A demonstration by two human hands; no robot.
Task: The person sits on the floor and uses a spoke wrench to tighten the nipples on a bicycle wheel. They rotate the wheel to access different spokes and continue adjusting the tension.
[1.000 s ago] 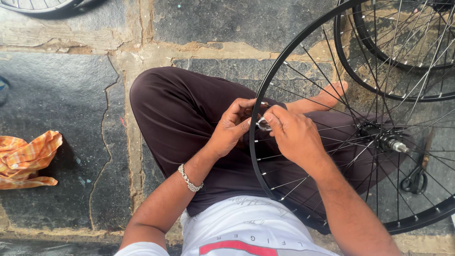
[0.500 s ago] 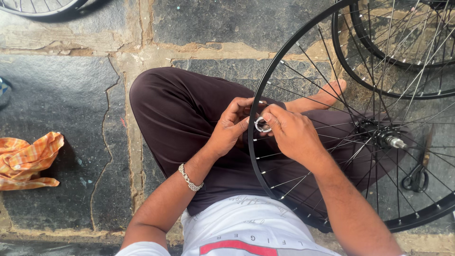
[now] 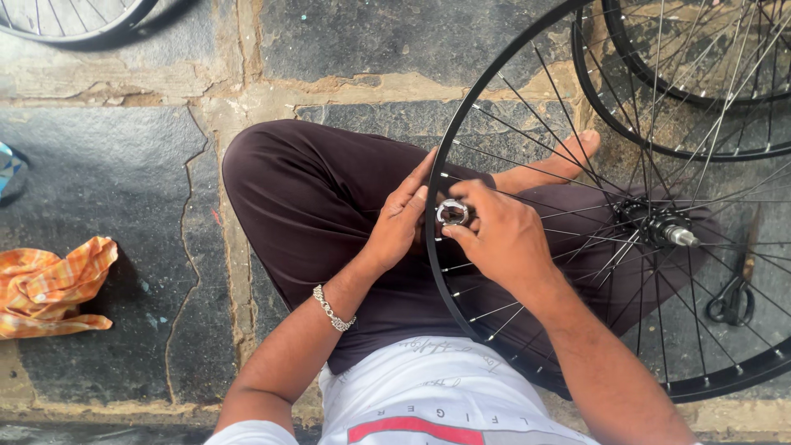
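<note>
I sit cross-legged on a stone floor with a black bicycle wheel rim [image 3: 432, 247] resting across my lap, its hub [image 3: 667, 229] off to the right. My right hand [image 3: 503, 239] reaches through the spokes and grips a small round silver spoke wrench [image 3: 452, 213] at the rim's left edge. My left hand [image 3: 401, 218], with a chain bracelet on the wrist, presses its fingers against the outside of the rim beside the wrench.
A second black wheel [image 3: 684, 99] lies at the top right, another wheel's rim [image 3: 74, 25] at the top left. An orange checked cloth [image 3: 49, 284] lies on the floor at left. Dark scissors [image 3: 733, 297] lie under the spokes at right.
Both hands stay at the same spot on the rim. The right hand's fingers have shifted slightly on the silver wrench; the view has drifted a little.
</note>
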